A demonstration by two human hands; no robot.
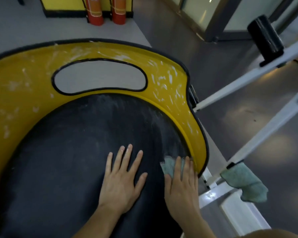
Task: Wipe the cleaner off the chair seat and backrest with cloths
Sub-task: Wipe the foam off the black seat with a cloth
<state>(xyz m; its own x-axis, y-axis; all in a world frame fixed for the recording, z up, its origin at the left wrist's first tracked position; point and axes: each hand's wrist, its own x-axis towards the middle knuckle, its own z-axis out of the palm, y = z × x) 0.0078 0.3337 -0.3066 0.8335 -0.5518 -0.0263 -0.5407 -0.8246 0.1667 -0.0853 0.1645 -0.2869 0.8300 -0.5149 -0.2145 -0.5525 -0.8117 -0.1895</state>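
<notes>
While our right hand (181, 182) presses the teal cloth (167, 166) flat at four o'clock on the seat (67, 160), left hand (120, 177) spread, white cleaner (169, 78) streaks the unwiped backrest (24, 93).

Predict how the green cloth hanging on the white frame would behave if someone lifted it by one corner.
The cloth would probably flop and dangle, since it already droops limply off the white frame. It is likely light: a small draped part seems to hold it there. Its fuzzy-looking surface suggests it would not slip easily.
</notes>
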